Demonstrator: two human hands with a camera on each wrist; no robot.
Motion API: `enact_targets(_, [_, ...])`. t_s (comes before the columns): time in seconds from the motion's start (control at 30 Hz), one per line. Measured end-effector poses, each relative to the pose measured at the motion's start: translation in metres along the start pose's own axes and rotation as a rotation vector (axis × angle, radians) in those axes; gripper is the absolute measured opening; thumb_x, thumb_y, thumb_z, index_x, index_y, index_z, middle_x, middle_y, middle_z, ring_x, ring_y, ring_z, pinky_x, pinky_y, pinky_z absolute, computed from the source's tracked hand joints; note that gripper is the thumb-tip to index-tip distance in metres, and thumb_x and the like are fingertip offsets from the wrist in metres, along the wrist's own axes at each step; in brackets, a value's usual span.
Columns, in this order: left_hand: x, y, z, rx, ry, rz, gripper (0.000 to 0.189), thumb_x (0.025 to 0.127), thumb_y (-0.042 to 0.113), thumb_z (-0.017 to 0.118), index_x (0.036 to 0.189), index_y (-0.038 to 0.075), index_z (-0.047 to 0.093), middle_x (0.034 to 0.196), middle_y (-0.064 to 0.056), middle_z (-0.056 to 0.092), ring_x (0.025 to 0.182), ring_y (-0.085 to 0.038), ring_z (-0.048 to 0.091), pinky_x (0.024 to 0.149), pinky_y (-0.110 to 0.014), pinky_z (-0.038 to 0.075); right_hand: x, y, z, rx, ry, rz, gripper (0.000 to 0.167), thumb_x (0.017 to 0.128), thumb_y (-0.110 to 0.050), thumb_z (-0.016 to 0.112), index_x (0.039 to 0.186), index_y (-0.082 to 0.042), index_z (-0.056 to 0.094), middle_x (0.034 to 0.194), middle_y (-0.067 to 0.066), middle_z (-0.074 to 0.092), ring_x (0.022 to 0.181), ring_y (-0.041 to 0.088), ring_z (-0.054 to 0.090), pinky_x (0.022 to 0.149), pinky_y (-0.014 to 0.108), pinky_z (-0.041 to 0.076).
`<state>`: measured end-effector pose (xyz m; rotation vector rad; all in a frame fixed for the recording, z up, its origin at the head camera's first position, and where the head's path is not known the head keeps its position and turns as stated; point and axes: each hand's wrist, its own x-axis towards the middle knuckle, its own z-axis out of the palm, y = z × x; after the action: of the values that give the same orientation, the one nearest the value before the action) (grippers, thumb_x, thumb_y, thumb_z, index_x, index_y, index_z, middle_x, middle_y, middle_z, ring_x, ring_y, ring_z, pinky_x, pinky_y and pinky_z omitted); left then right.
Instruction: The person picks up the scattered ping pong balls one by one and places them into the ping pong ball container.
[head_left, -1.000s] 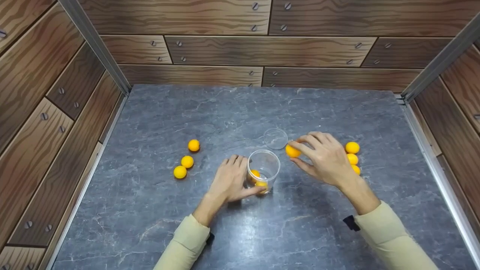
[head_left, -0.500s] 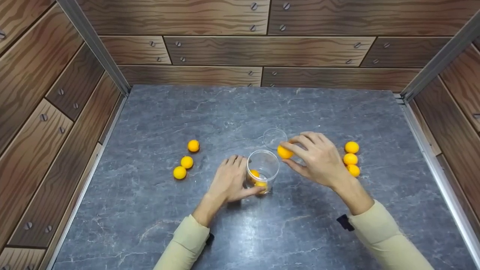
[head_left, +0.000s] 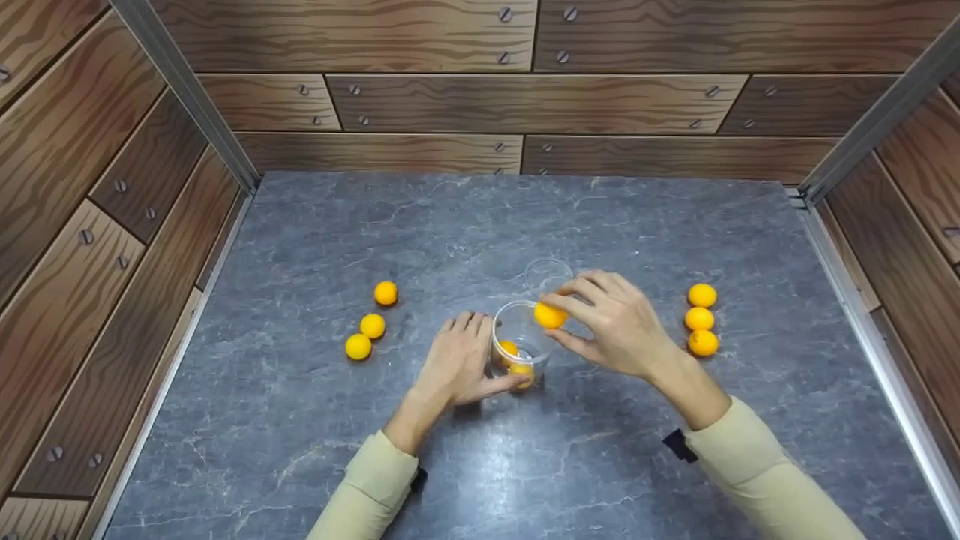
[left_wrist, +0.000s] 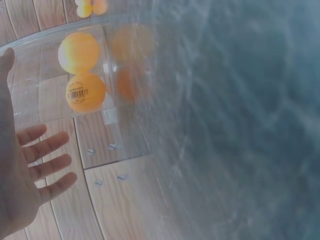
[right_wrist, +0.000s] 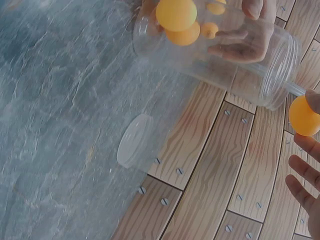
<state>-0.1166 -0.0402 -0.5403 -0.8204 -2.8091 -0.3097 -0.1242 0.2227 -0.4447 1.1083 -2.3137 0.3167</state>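
Observation:
A clear plastic jar (head_left: 514, 328) stands upright mid-table with its mouth uncovered. My left hand (head_left: 461, 364) holds it from the left, thumb across the near side and fingers along the far side. Two orange ping-pong balls (left_wrist: 78, 53) lie at the bottom; a printed mark shows on one ball (left_wrist: 86, 93) in the left wrist view. My right hand (head_left: 619, 326) pinches another orange ping-pong ball (head_left: 550, 315) between thumb and fingertips, right at the jar's rim. In the right wrist view the pinched ball (right_wrist: 304, 116) is beside the threaded jar mouth (right_wrist: 281, 72).
Behind the jar lies a clear round lid (head_left: 547, 275). Three orange balls (head_left: 372, 325) rest on the left of the grey marbled table (head_left: 420, 225), and three more balls (head_left: 699, 319) stand in a row at right. Wood-patterned walls (head_left: 427, 103) enclose the table's back and sides.
My right hand has moved left with the ball, from beside the lid to the jar's rim. The left hand and the jar have stayed in place.

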Motion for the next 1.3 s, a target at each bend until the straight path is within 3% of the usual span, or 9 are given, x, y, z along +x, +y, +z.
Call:
enact_targets(0.6, [0.0, 0.0, 0.0, 0.032, -0.005, 0.004, 0.098, 0.085, 0.094, 0.043, 0.13, 0.009, 0.058, 0.123, -0.008, 0.068, 0.113, -0.026, 0.064, 0.098, -0.042, 0.057, 0.005, -0.008, 0.021, 0.038, -0.046, 0.01, 0.047, 0.082, -0.039, 0.089, 0.122, -0.018, 0.076, 0.109, 0.003, 0.074, 0.101, 0.024, 0.067, 0.089, 0.041, 0.059])
enact_targets(0.97, [0.001, 0.0, -0.001, 0.031, -0.001, 0.005, 0.1, 0.083, 0.095, 0.043, 0.131, 0.009, 0.058, 0.123, -0.008, 0.068, 0.114, -0.026, 0.064, 0.099, -0.041, 0.057, 0.011, -0.008, 0.018, 0.034, -0.148, 0.053, 0.044, 0.088, -0.043, 0.083, 0.125, -0.02, 0.075, 0.111, 0.002, 0.074, 0.104, 0.024, 0.066, 0.089, 0.041, 0.058])
enact_targets(1.3, [0.001, 0.0, 0.0, 0.037, 0.002, 0.009, 0.1, 0.083, 0.096, 0.041, 0.13, 0.009, 0.058, 0.121, -0.008, 0.068, 0.112, -0.025, 0.064, 0.099, -0.041, 0.057, 0.008, -0.008, 0.018, 0.03, -0.12, 0.04, 0.044, 0.088, -0.042, 0.083, 0.126, -0.021, 0.075, 0.113, 0.002, 0.074, 0.104, 0.023, 0.067, 0.088, 0.04, 0.058])
